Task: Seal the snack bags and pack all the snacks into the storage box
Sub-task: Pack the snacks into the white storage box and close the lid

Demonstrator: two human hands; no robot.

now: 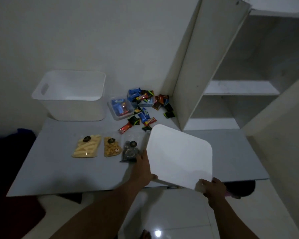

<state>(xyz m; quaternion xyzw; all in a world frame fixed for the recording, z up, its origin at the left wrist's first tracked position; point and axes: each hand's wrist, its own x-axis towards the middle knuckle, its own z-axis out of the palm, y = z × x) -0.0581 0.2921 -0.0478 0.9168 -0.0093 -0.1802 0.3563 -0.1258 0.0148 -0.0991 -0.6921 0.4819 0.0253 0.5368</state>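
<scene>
The left hand [143, 168] grips the left edge of a white lid [179, 156]. The right hand [214, 188] pinches the lid's near corner, thumb on top. Most fingers of both hands are hidden under the lid. The lid is smooth plastic, squarish with rounded corners, and is held tilted above the grey table [59, 169].

The left hand covers a corner of a clear bag of dark cookies [129, 151], which is dim and hard to make out. Beside that lie 2 more clear bags, one of golden-brown bites [111, 148] and one of pale sticks [86, 146]. Whether the 3 bags are sealed cannot be told.

Farther back lie scattered wrapped candies [143, 116] and a small clear tub [120, 107] holding some. The open white storage box [67, 95], with a cut-out handle, stands well apart from both hands. At the right, a white shelf unit [240, 87] is cut off by the frame.
</scene>
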